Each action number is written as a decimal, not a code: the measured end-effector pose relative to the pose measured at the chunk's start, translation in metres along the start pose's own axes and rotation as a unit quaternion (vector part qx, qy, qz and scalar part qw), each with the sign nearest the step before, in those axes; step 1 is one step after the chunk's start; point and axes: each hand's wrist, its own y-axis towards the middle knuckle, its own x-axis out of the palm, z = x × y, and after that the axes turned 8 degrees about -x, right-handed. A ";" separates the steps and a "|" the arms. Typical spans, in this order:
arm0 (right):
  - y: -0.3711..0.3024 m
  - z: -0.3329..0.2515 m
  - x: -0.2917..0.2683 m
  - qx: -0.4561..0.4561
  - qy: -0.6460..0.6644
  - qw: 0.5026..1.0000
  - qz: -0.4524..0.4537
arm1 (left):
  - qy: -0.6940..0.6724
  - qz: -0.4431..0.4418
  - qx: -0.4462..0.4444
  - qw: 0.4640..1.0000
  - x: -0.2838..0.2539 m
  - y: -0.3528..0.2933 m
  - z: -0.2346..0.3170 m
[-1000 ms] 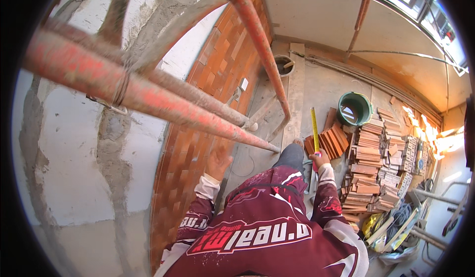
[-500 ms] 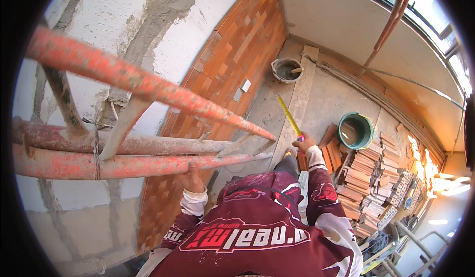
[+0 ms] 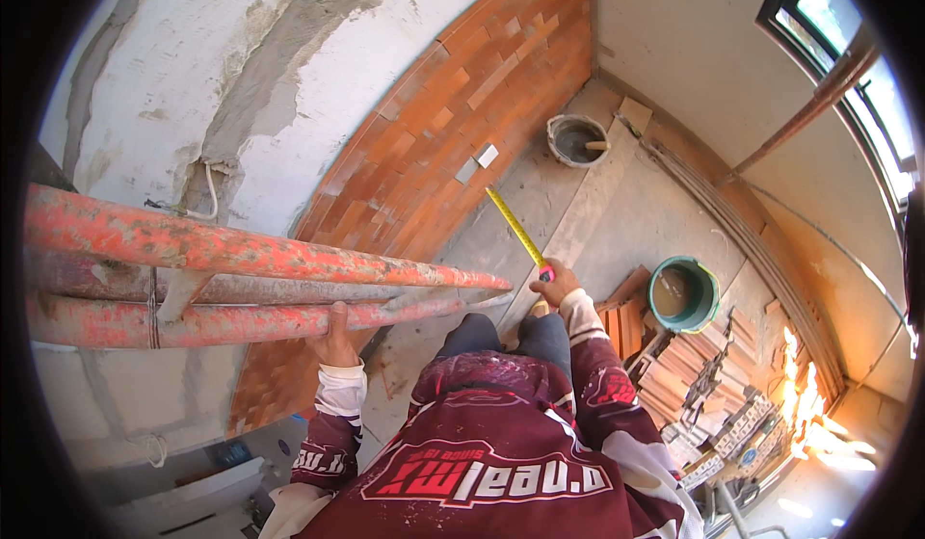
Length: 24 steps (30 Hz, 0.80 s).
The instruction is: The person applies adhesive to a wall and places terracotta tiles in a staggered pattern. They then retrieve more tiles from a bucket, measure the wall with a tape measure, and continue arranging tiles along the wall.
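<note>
My right hand is closed around a tape measure with a pinkish-red case. Its yellow blade sticks out stiffly up and to the left, with the free end near the lower part of a brick-tiled wall; whether it touches cannot be told. On the left, my left hand grips the lower bar of a red, paint-worn scaffold frame. Part of its fingers is hidden behind the bar. Another red scaffold bar runs just above it.
A mortar bucket with a handled tool inside stands beside a long plank on the floor. At the right are a green bucket and stacks of tiles. A red pole slants past the window.
My view has shifted, and the scaffold bars appear closer together. The tape measure has moved left with my right hand, bringing the blade's end nearer the tiled wall. My left hand still holds the bar.
</note>
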 end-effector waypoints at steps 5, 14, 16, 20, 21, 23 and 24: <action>-0.024 0.032 -0.024 0.013 -0.002 1.000 -0.022 | -0.033 0.017 -0.044 0.998 0.025 -0.012 0.020; -0.033 0.042 -0.052 0.022 -0.079 0.994 -0.067 | 0.058 0.071 0.017 0.996 0.008 -0.001 -0.002; -0.024 0.049 -0.048 0.006 -0.087 0.994 -0.058 | 0.050 0.062 0.044 0.996 0.014 -0.002 0.009; -0.013 0.043 -0.044 -0.009 -0.085 0.994 -0.063 | 0.037 0.071 0.052 0.995 0.019 -0.002 0.015; -0.011 0.040 -0.042 -0.013 -0.083 0.994 -0.072 | 0.048 0.073 0.051 0.995 0.018 -0.001 0.013; -0.009 0.029 -0.038 -0.006 -0.085 0.992 -0.095 | 0.035 0.070 0.035 0.996 0.016 -0.001 0.009; -0.009 0.021 -0.036 -0.011 -0.099 0.990 -0.103 | 0.036 0.076 0.032 0.996 0.014 -0.002 0.009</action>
